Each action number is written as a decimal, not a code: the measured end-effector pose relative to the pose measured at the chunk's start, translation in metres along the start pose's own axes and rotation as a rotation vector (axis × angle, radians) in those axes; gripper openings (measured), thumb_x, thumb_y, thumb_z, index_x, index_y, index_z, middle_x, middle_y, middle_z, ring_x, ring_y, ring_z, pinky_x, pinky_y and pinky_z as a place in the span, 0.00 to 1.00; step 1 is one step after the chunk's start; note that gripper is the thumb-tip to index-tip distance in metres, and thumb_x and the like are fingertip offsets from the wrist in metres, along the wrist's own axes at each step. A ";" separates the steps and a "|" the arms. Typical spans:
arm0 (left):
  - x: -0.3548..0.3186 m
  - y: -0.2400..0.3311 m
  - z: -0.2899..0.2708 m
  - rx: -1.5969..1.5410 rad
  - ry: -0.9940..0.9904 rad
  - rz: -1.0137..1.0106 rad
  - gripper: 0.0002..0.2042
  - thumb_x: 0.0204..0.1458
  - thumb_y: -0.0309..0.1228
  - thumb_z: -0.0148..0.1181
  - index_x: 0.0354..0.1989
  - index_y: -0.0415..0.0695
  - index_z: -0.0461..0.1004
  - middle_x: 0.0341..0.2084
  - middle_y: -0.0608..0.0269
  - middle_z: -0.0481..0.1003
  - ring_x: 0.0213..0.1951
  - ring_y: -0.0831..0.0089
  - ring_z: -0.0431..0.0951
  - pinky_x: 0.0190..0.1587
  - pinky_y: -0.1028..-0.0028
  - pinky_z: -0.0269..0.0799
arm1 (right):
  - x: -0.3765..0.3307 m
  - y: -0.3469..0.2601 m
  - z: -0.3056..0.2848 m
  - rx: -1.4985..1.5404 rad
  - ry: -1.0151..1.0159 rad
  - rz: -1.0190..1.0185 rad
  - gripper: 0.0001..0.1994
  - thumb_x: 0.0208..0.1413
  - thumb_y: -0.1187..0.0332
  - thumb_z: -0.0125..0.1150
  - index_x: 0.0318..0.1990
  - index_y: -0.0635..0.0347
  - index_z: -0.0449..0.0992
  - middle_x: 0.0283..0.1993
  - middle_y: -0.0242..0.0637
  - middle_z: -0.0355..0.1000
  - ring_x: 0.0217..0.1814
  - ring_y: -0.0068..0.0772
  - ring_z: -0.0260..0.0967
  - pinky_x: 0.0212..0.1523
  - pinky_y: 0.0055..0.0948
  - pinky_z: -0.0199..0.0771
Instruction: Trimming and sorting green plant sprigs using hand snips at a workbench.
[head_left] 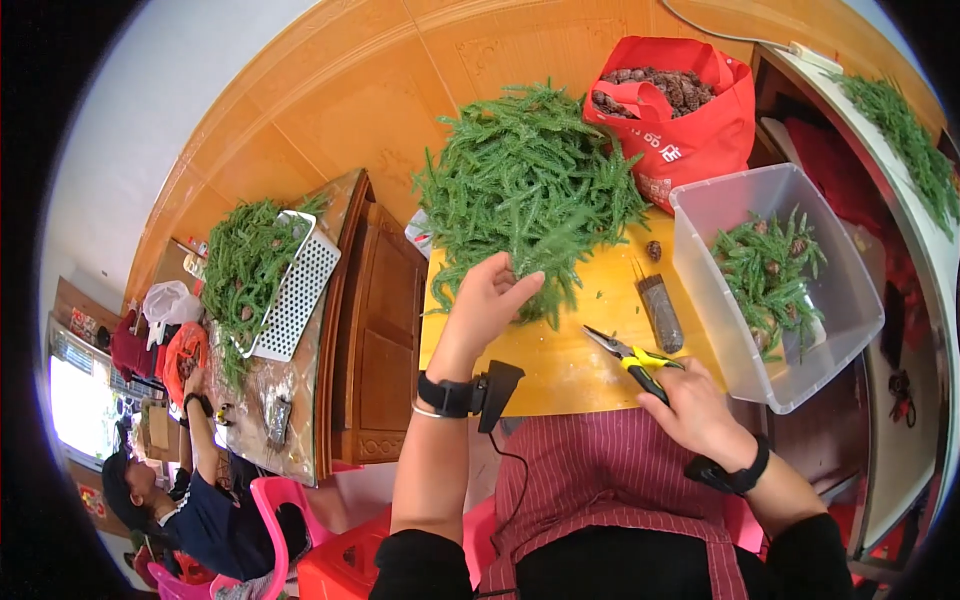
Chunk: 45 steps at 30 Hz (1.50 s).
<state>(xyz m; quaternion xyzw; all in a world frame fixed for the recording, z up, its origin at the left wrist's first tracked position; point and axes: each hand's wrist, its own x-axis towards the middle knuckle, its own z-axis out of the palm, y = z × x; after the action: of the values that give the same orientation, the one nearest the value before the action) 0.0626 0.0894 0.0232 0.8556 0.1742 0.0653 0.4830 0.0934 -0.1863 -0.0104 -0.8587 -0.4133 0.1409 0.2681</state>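
Note:
My left hand (pixel 490 305) is closed at the near edge of a big heap of green artificial pine sprigs (pixel 530 170). Between its thumb and fingers is a pine sprig (pixel 560 255), smeared by motion. My right hand (pixel 692 402) grips a pair of pliers (pixel 625 352) with yellow and black handles; their jaws point toward the far left, over the yellow tabletop (pixel 550 372). Just beyond the pliers lies a bundle of thin dark wires (pixel 660 312) in a clear wrapper. A single brown pine cone (pixel 653 250) rests farther back.
To the right stands a clear plastic bin (pixel 725 300) holding sprigs with pine cones (pixel 770 270). Behind it is a red bag (pixel 715 140) full of pine cones. At left, a co-worker (pixel 215 500) sits by another table with a white perforated basket (pixel 295 300) and more greenery.

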 end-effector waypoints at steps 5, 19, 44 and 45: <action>-0.027 0.004 0.003 -0.770 -0.143 -0.067 0.09 0.54 0.30 0.49 0.42 0.40 0.66 0.32 0.65 0.71 0.34 0.80 0.73 0.29 0.84 0.73 | 0.018 0.016 0.035 -0.162 0.194 -0.103 0.12 0.46 0.65 0.58 0.32 0.66 0.68 0.32 0.48 0.67 0.42 0.51 0.62 0.46 0.39 0.59; -0.057 0.011 0.040 -0.926 -0.351 -0.022 0.17 0.51 0.28 0.53 0.51 0.42 0.63 0.38 0.63 0.71 0.39 0.76 0.72 0.36 0.78 0.71 | 0.049 -0.020 -0.022 1.089 0.118 -0.048 0.12 0.56 0.68 0.49 0.45 0.64 0.65 0.36 0.28 0.64 0.39 0.18 0.61 0.42 0.21 0.61; -0.057 -0.005 0.053 -1.222 -0.361 -0.063 0.15 0.54 0.29 0.50 0.50 0.45 0.61 0.39 0.64 0.70 0.41 0.74 0.72 0.39 0.77 0.70 | 0.044 -0.022 -0.027 1.237 0.033 -0.012 0.11 0.56 0.68 0.49 0.45 0.61 0.65 0.32 0.21 0.63 0.31 0.09 0.55 0.30 0.11 0.55; -0.056 -0.006 0.054 -1.224 -0.364 -0.065 0.15 0.54 0.29 0.50 0.50 0.45 0.61 0.39 0.64 0.70 0.41 0.74 0.72 0.39 0.77 0.70 | 0.044 -0.020 -0.027 1.236 0.035 -0.008 0.11 0.56 0.68 0.49 0.45 0.61 0.65 0.32 0.21 0.63 0.31 0.09 0.55 0.30 0.11 0.55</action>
<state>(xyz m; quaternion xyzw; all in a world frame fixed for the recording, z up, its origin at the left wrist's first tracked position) 0.0241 0.0283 -0.0071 0.4166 0.0463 -0.0078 0.9079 0.1200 -0.1506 0.0222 -0.5451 -0.2541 0.3390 0.7235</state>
